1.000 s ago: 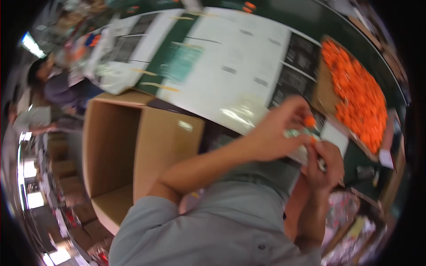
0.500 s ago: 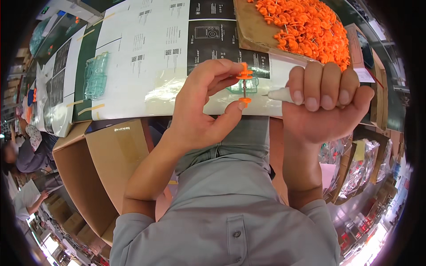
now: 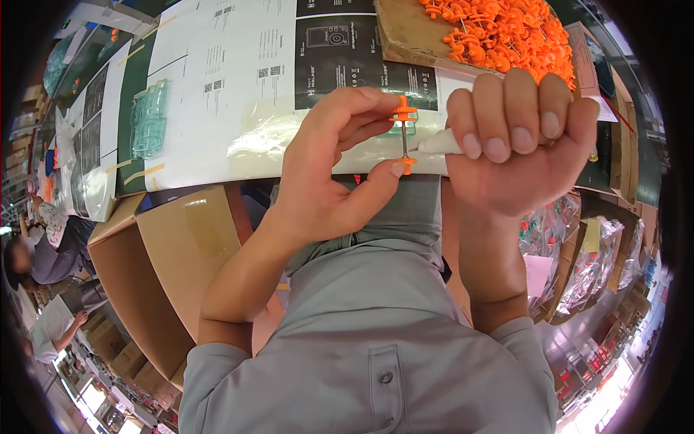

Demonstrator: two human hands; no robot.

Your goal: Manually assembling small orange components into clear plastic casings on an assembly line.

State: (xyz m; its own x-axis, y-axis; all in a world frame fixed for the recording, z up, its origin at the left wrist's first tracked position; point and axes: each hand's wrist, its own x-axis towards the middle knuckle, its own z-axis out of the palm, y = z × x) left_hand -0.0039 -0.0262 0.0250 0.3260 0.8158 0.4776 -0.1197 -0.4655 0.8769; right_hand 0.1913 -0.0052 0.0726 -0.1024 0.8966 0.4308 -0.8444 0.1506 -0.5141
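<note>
Between thumb and fingers, my left hand (image 3: 325, 163) pinches an orange plastic spool-like part with a metal shaft (image 3: 404, 139). The part is upright, its wider orange discs at the top and a small orange knob at the bottom by my thumb. My right hand (image 3: 517, 148) is closed around a white dispenser bottle with a fine tip (image 3: 436, 142). That tip points left and lies at or very close to the lower part of the shaft; whether they touch I cannot tell. Behind the part, a translucent green plastic piece (image 3: 412, 125) is mostly hidden.
A cardboard tray (image 3: 412, 43) of many orange parts (image 3: 506, 43) sits at the far right of the table. Another translucent green plastic piece (image 3: 149, 119) lies at the left. Below the table edge stands an open cardboard box (image 3: 191, 239); bagged items (image 3: 589, 253) fill boxes at right.
The white bottle in my right hand has moved left, bringing its tip to the shaft. My left hand still holds the orange part, shifted slightly right. The view has shifted a little.
</note>
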